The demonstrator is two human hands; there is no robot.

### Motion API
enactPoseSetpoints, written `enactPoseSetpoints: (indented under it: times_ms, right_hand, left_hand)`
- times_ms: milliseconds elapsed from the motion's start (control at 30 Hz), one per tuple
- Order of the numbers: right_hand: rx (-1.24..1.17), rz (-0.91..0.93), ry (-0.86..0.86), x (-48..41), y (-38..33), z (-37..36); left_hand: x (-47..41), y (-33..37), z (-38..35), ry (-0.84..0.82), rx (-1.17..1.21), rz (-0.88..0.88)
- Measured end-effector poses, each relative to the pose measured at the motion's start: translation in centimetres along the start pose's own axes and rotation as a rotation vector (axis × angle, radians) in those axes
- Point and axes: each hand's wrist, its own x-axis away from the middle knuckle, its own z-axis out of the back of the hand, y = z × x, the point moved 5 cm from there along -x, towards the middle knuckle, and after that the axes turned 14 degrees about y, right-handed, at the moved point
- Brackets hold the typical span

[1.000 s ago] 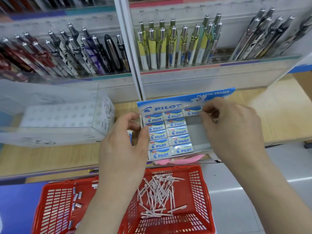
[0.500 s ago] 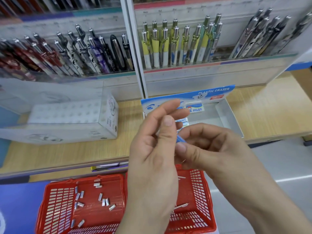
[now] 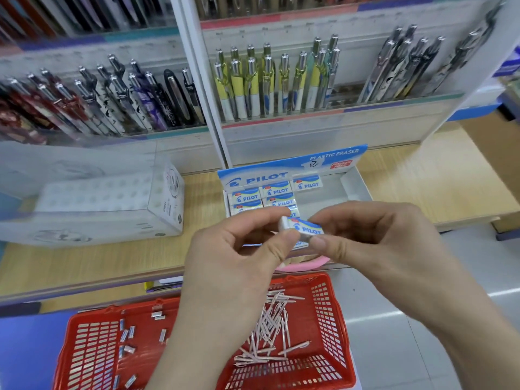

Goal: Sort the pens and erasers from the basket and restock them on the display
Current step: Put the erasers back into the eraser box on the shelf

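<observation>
Head view showed both hands raised over the front edge of the wooden shelf [image 3: 422, 178], sharing one wrapped eraser [image 3: 302, 228] between them. The left hand [image 3: 233, 257] pinched its left end between thumb and forefinger, the other fingers curled loosely beneath. The right hand [image 3: 374, 243] pinched the right end the same way, so neither hand was free. The eraser hung just above the near end of the eraser display box [image 3: 354, 187], touching nothing but the fingertips. In that box, stocked erasers [image 3: 244, 197] filled the two left columns as far as could be seen past the hands. A single one lay at the back of the third column, and the right side of the box was bare. Below the shelf's front edge sat the red basket [image 3: 334, 319], with a loose heap of pale pens [image 3: 270, 327] on its right side. Small wrapped pieces [image 3: 126, 333], probably more erasers, lay scattered on its left side, though they were too small to be sure of. The pen racks [image 3: 267, 85] along the back of the shelf stood well filled. By my reckoning the eraser restocking was roughly half done, with this piece still to be seated, and the pens looked not yet begun.
</observation>
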Motion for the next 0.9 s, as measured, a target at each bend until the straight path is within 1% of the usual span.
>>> enactPoseSetpoints:
  times_ms: [67,133,200,300,367,433,500,600,667,767,900]
  right_hand:
    - [0.218,0.102,0.083,-1.0,-0.1,1.1]
    - [0.474,0.223,0.201,-2.2,-0.5,2.0]
    - [0.656,0.313,0.266,-3.1,-0.9,2.2]
    - [0.846,0.432,0.227,-4.2,-0.9,1.2]
    - [0.931,0.474,0.184,-4.9,-0.6,0.4]
    - [0.978,0.503,0.177,-5.3,-0.3,0.0]
    - [0.975,0.501,0.202,-5.5,0.1,-0.2]
    - [0.866,0.442,0.268,-5.7,0.4,-0.1]
    - [0.817,0.401,0.281,-5.9,0.5,-0.1]
    - [0.801,0.329,0.268,-6.1,0.7,-0.1]
    - [0.798,0.28,0.24,-6.1,0.2,-0.4]
  left_hand:
    - [-0.3,-0.5,0.3,0.061,-0.186,-0.1]
    - [-0.9,-0.9,1.3,0.171,-0.377,-0.212]
    - [-1.5,-1.6,2.2,0.241,-0.497,-0.257]
    - [-2.2,-2.7,2.7,0.243,-0.596,-0.272]
    - [-2.4,-3.1,2.8,0.258,-0.599,-0.25]
    - [-2.5,-3.3,2.9,0.292,-0.558,-0.211]
    - [-2.3,-3.2,2.9,0.308,-0.513,-0.183]
    - [-2.3,-3.1,2.9,0.304,-0.418,-0.134]
    - [-2.4,-3.3,2.9,0.299,-0.358,-0.098]
    - [-2.6,-3.7,3.1,0.295,-0.321,-0.073]
    - [-2.7,-4.0,3.1,0.3,-0.286,-0.058]
